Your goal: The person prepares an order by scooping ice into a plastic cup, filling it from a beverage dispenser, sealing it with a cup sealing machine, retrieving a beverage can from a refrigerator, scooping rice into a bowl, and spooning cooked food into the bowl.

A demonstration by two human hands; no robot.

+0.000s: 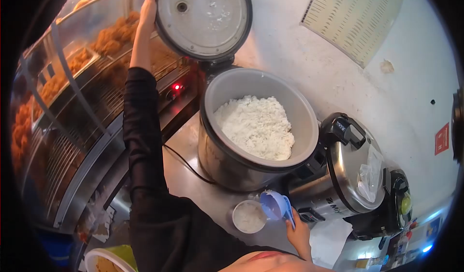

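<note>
My left hand (148, 15) is raised at the upper left and grips the edge of the rice cooker's lid (205, 23), which stands open. Under the lid, the large rice cooker (227, 172) has white rice (256, 129) heaped in its grey inner pot (299, 132). Low in the view, my right hand (299, 234) is closed around the handle of a blue plastic scoop (274, 205). Beside the scoop, a small round container (249, 217) with white rice in it stands on the metal counter (195, 187). What the scoop's bowl contains is unclear.
A second, closed cooker (321, 187) with a plastic bag (370, 174) on top stands to the right. A lit display case (72, 93) of fried food lines the left. A power cord (186, 163) crosses the counter. A bucket (108, 258) sits at lower left.
</note>
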